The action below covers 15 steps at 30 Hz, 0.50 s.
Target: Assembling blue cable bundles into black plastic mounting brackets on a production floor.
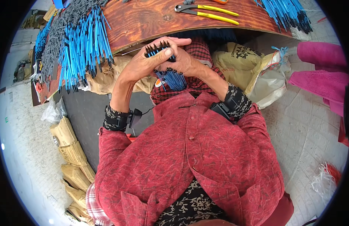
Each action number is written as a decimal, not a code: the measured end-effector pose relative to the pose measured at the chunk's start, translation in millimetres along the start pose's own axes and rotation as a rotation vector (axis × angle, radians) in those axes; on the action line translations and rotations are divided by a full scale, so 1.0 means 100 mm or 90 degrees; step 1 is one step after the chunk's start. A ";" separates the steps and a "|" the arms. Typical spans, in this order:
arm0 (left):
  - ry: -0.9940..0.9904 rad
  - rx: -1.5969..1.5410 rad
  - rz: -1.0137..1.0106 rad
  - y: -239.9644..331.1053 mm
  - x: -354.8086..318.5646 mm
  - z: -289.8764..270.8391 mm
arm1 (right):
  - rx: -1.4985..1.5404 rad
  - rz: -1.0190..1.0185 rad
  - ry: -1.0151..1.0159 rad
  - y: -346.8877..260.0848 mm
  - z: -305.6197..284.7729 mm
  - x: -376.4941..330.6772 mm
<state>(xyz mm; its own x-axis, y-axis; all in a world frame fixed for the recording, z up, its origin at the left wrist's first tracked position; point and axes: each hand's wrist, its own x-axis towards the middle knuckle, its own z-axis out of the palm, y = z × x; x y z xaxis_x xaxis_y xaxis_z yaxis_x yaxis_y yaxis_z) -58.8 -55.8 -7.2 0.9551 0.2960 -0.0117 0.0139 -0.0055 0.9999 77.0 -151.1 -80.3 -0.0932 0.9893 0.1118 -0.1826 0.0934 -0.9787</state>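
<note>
Between my two hands is a bundle of thin blue cables [172, 81] with black ends, held just off the table's near edge over my lap. My left hand [138, 66] is closed round it from the left, its thumb laid across the cables. From the right, my right hand [188, 64] grips the same bundle. Several black tips stick up above the left thumb, while the blue lengths hang below the hands. A thin pale strand [133, 49] juts out left of the bundle; its other end is hidden by the fingers.
The wooden table [140, 22] carries yellow-handled pliers [206, 13], a pile of blue and grey cables [88, 45] at left and more blue cables [285, 15] at right. A woven sack [238, 62] stands right of my lap. Paper packages [71, 147] line the left floor.
</note>
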 end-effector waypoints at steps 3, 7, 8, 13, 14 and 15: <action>-0.004 0.025 0.022 -0.02 0.00 -0.01 | -0.087 -0.116 0.049 -0.05 0.07 -0.01; 0.000 -0.009 0.024 -0.01 0.00 0.01 | -0.116 -0.038 0.015 -0.16 0.04 -0.03; 0.003 -0.028 0.031 -0.01 0.01 0.02 | -0.070 0.047 -0.014 -0.19 0.04 -0.03; 0.015 -0.026 0.074 0.12 -0.05 0.13 | -0.154 -0.112 0.041 -0.25 0.11 -0.11; 0.019 -0.024 0.077 0.10 -0.04 0.11 | -0.156 -0.114 0.037 -0.23 0.09 -0.08; 0.026 -0.021 0.045 0.09 -0.02 0.08 | -0.095 -0.100 0.026 -0.21 0.06 -0.05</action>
<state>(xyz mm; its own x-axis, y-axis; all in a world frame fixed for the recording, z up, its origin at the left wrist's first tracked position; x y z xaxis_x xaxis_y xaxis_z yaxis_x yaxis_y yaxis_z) -58.1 -64.1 2.0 0.9404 0.3350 0.0583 -0.0632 0.0037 0.9980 75.7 -158.8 -59.5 -0.0343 0.9650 0.2601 -0.0445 0.2585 -0.9650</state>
